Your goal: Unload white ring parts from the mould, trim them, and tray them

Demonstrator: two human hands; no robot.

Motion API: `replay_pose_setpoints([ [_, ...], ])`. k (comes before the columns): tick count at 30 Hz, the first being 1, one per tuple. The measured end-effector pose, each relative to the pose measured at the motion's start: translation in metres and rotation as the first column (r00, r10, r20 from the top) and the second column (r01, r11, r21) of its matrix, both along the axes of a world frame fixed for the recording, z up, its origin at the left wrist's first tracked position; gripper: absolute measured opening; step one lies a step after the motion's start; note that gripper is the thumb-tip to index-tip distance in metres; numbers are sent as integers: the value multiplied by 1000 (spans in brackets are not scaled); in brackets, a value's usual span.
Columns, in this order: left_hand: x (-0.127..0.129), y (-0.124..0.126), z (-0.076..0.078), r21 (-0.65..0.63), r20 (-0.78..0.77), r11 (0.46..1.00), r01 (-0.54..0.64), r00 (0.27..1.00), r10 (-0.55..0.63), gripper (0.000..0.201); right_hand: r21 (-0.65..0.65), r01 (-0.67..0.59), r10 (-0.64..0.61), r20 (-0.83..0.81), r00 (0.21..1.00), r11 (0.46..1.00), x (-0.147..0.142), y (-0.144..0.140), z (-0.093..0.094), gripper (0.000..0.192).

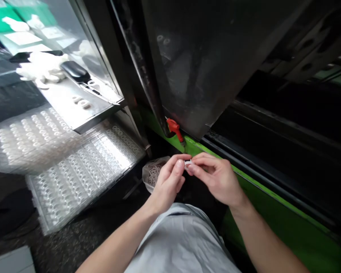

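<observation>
Just below frame center, left hand [169, 176] and right hand [217, 176] share a small white part [188, 163]; each grip is clamped on it, thumb and fingers closed. Air gun [174, 127], red, sits just above. Bag [146, 176] of thin pieces is just left. Clear trays [35, 201] with rows of parts at left. Upper left: metal counter [66, 106] with rings [84, 104], caliper [100, 94], white gloves [44, 66].

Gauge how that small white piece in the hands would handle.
The white piece is probably light, being small enough to pinch between fingers. It may drop easily, since only their ends grip it. Rolling is harder to judge: its outline is partly hidden.
</observation>
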State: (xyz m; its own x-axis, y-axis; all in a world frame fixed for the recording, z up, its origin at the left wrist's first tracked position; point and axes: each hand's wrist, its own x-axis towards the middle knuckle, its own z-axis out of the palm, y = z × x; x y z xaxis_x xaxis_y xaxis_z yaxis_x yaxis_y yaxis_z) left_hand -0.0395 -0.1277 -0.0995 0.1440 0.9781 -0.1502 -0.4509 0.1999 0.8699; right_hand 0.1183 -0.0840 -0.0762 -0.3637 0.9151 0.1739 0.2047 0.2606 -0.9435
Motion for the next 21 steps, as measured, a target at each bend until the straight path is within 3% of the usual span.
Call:
replay_pose_setpoints([
  [2, 0, 4, 3, 32, -38, 999, -8, 999, 10, 41, -275, -34, -22, -197, 980, 961, 8, 2, 1, 22],
  [3, 0, 7, 5, 52, -58, 999, -15, 998, 18, 36, -354, -53, -44, -261, 964, 934, 11, 2, 2, 24],
  [6, 4, 14, 7, 99, -124, 995, -10, 992, 22, 29, -446, -38, -121, -323, 939, 894, 18, 0, 1, 28],
  [12, 19, 28, 9, 70, -182, 997, 10, 983, 3, 34, -439, 56, -220, -334, 916, 897, 33, -3, -7, 29],
  [18, 51, 45, 11, -78, 52, 996, 52, 998, -48, 34, -313, 172, -285, -367, 885, 934, 65, -1, -11, 37],
  [21, 79, 50, 9, -66, 100, 998, 18, 995, -11, 28, -244, 260, -337, -361, 870, 934, 84, 1, -12, 31],
])
